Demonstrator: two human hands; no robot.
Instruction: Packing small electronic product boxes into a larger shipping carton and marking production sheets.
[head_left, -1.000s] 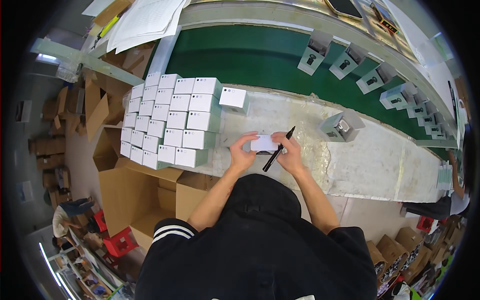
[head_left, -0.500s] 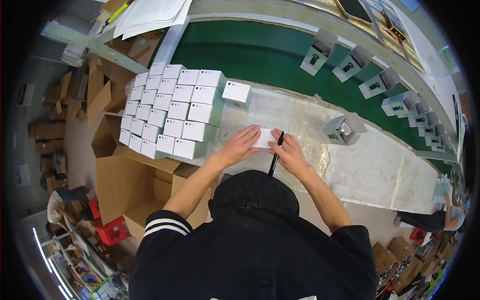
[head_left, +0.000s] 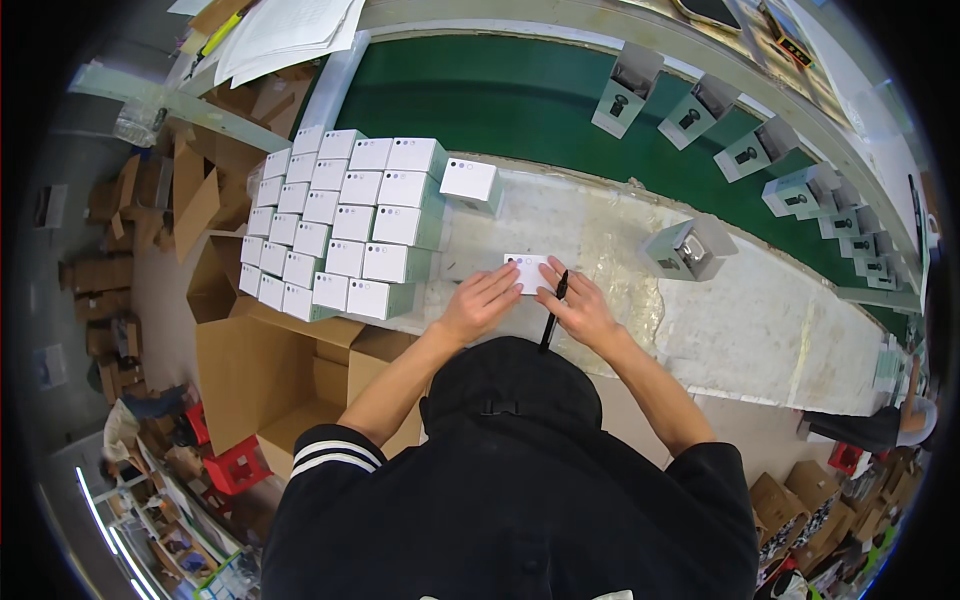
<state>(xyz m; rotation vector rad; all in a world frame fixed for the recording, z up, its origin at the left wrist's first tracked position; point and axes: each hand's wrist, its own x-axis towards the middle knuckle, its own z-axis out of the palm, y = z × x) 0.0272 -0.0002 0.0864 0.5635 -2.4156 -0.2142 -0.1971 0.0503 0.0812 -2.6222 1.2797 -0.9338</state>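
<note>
My left hand point(head_left: 478, 303) lies flat, fingers together, on the white box point(head_left: 527, 271); my right hand point(head_left: 582, 310) pinches a black pen point(head_left: 553, 311). Stacked white boxes point(head_left: 340, 225) at nine o'clock.

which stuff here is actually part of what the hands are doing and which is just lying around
In hand: small white box, black pen, left hand, right hand.
Lying about: stacked white boxes, lone white box, open grey box, cardboard cartons, papers.

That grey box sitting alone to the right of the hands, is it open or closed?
Open. The grey box has its flap standing up, and a dark item shows inside. It stands apart from the right hand.
</note>
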